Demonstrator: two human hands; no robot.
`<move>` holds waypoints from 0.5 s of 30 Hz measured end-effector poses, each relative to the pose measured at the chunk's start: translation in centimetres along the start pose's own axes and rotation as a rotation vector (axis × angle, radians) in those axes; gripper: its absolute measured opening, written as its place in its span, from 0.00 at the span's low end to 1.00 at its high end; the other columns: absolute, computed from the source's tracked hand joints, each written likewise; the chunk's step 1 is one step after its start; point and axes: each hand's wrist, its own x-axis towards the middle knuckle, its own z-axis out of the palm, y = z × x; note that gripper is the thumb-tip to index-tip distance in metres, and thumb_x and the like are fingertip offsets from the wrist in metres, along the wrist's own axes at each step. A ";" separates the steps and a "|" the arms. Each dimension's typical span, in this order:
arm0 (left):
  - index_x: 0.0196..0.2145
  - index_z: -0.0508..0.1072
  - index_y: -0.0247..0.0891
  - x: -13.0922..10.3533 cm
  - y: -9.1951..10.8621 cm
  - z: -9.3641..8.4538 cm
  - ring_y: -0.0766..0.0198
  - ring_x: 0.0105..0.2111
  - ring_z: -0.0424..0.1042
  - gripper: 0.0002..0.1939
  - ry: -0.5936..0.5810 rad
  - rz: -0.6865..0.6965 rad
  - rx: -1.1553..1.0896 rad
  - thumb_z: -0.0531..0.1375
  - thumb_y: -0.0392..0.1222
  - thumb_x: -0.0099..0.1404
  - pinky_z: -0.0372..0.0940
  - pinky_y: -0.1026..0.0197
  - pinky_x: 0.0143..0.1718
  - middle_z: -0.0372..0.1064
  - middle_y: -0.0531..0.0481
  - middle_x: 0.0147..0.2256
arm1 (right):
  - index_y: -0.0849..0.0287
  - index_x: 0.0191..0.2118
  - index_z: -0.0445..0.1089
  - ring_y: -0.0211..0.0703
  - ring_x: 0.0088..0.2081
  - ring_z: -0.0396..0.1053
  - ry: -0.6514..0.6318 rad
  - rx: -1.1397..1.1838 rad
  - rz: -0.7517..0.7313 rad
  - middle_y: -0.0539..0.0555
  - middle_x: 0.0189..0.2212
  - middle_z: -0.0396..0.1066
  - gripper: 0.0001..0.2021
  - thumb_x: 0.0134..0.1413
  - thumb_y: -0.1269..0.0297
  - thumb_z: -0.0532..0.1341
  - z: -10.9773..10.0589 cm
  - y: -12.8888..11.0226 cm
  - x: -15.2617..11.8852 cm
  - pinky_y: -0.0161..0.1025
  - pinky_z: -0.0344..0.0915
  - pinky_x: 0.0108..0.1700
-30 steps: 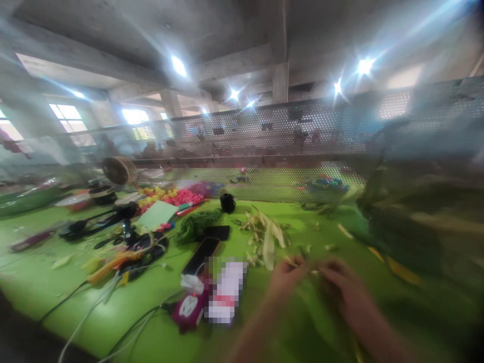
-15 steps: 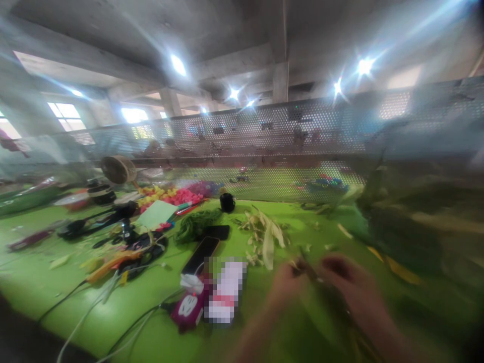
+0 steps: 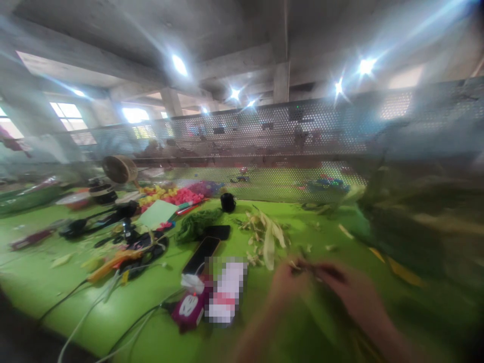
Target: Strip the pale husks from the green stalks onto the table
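Over the right half of the green table, my left hand [image 3: 288, 278] is closed in a pinch on a thin dark stem [image 3: 307, 267]. My right hand [image 3: 342, 282] is closed on the same stem, just right of the left one, fingertips nearly meeting. Blurred greenish leaf-like strips [image 3: 321, 315] hang below the hands; whether they join the stem I cannot tell. Beyond my left hand lies a pile of pale yellow-green leaf pieces [image 3: 268, 237].
A glue gun with an orange-yellow body [image 3: 109, 264], a purple power block [image 3: 189, 307], a dark phone [image 3: 202, 254] and cables lie leftward. Pink and yellow pieces [image 3: 185, 194] are heaped behind. A large bag-like bundle [image 3: 408, 217] stands right. Perforated panels [image 3: 264, 136] close off the back.
My right hand has moved slightly left, closer to my left hand, and its fingers have drawn together. My left hand has hardly moved.
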 end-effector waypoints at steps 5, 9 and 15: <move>0.28 0.72 0.36 0.0 0.1 0.1 0.62 0.33 0.65 0.03 0.035 -0.022 0.034 0.61 0.38 0.54 0.59 0.62 0.38 0.68 0.49 0.29 | 0.50 0.24 0.80 0.50 0.30 0.76 -0.021 0.043 0.045 0.50 0.25 0.80 0.06 0.33 0.60 0.65 0.0 0.2 0.2 0.39 0.71 0.34; 0.29 0.73 0.36 -0.1 0.6 0.1 0.60 0.35 0.66 0.03 0.070 -0.015 0.058 0.61 0.36 0.54 0.60 0.60 0.41 0.70 0.47 0.32 | 0.53 0.23 0.78 0.48 0.27 0.75 0.000 0.054 0.106 0.52 0.23 0.79 0.06 0.34 0.59 0.66 0.3 0.8 0.5 0.38 0.70 0.30; 0.27 0.73 0.36 -0.1 1.0 0.1 0.60 0.35 0.67 0.01 0.069 0.055 0.102 0.62 0.35 0.54 0.60 0.60 0.41 0.70 0.48 0.31 | 0.54 0.20 0.75 0.47 0.26 0.73 0.030 0.011 0.118 0.52 0.21 0.77 0.06 0.34 0.58 0.67 0.3 0.5 0.4 0.37 0.68 0.26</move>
